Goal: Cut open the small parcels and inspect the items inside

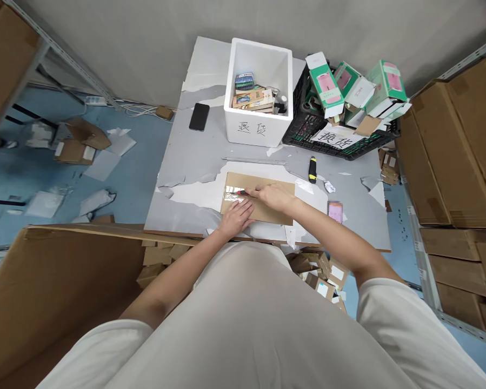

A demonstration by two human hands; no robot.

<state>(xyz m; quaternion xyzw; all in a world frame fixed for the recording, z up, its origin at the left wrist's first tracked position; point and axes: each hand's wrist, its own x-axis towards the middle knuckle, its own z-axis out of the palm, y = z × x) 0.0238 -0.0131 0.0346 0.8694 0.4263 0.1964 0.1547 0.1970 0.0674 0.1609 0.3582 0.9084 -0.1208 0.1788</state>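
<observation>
A flat brown cardboard box (273, 212) lies on the worktable in front of me, with shiny clear tape (231, 198) across its left end. My right hand (273, 195) is closed around a slim box cutter (241, 192), whose red and black tip shows over the tape; most of the tool is hidden in the fingers. Just below it, my left hand (237, 217) lies with fingers stretched out on the box's near side, pressing it and holding nothing.
Behind the box stand a white foam bin (257, 129) with small packages and a black crate (348, 151) heaped with green cartons. A phone (199, 116), a yellow-and-black cutter (312, 169) and a pink label (335, 211) lie on the torn-covered table (178, 156). A large open carton (64, 292) is at left.
</observation>
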